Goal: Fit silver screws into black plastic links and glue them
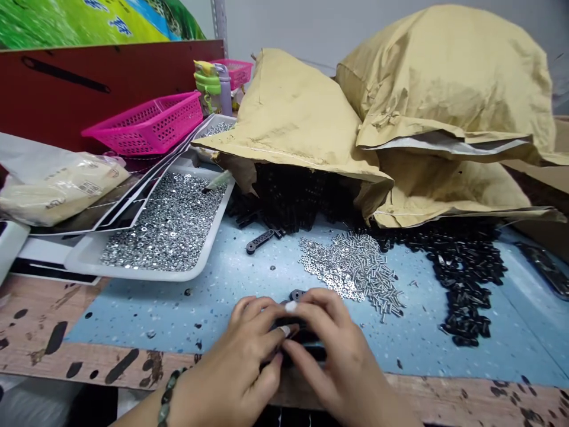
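Both hands meet low in the middle of the scene, near the front of the wooden desk (pixel 42 323): the left hand (pixel 253 347) and the right hand (pixel 340 350) have their fingers bent inward over black plastic parts (pixel 317 352), fingertips close together. Those parts lie mostly hidden beneath the fingers, so it cannot be told how firmly either hand grips them. Dark green beads form a bracelet (pixel 165 398) on the left wrist. Under the work spreads a pale blue speckled mat (pixel 240 279). Just beyond the hands, slightly right, shiny silver nuts (pixel 326 273) lie in a loose heap, merging into slim silver screws (pixel 371 261); farther right spreads a pile of small black pieces (pixel 466 284). One long black perforated piece (pixel 260 242) lies alone, left of the nuts. On the left, a white shallow plastic tray (pixel 146 273) holds many small silver pieces (pixel 171 228). At the far side, a tan paper sack (pixel 302 112) opens towards the hands, black parts showing in its mouth.
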The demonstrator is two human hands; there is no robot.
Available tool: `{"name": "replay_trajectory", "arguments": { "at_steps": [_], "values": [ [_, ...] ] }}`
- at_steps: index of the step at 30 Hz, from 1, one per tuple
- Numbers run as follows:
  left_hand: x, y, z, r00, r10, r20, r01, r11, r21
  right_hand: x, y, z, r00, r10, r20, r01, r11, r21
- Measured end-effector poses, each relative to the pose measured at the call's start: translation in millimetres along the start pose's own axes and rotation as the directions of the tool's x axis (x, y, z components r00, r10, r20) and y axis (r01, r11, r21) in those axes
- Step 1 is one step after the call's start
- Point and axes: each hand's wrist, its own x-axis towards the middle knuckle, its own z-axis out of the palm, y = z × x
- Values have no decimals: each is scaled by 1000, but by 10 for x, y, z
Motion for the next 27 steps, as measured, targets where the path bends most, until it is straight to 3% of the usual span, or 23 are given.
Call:
{"name": "replay_trajectory", "arguments": {
  "at_steps": [3,6,9,12,14,17,23,27],
  "values": [
    [-35,-17,69,994,-78,-77,76,997,-31,25,-56,25,1000,-15,21,13,995,103],
    [-75,-50,153,985,-111,-130,112,994,1,-23,54,31,985,170,-28,-156,948,278],
    [-78,-91,184,968,-163,-193,166,986,3,-49,253,15,911,406,-75,-331,827,455],
    [-55,-144,192,970,-153,-189,171,982,81,-9,435,31,845,534,-31,-427,708,563],
    [-41,-177,212,992,-57,-115,79,976,200,33,512,70,833,554,2,-458,686,565],
    [-35,-211,254,998,35,-44,-19,948,319,81,548,133,840,542,-13,-462,728,507],
    [-42,-223,284,996,81,-36,-60,917,395,105,499,156,861,503,-76,-437,807,397],
    [-35,-224,288,995,93,-37,-70,910,409,92,497,152,851,521,-69,-448,787,424]
  ]
}}
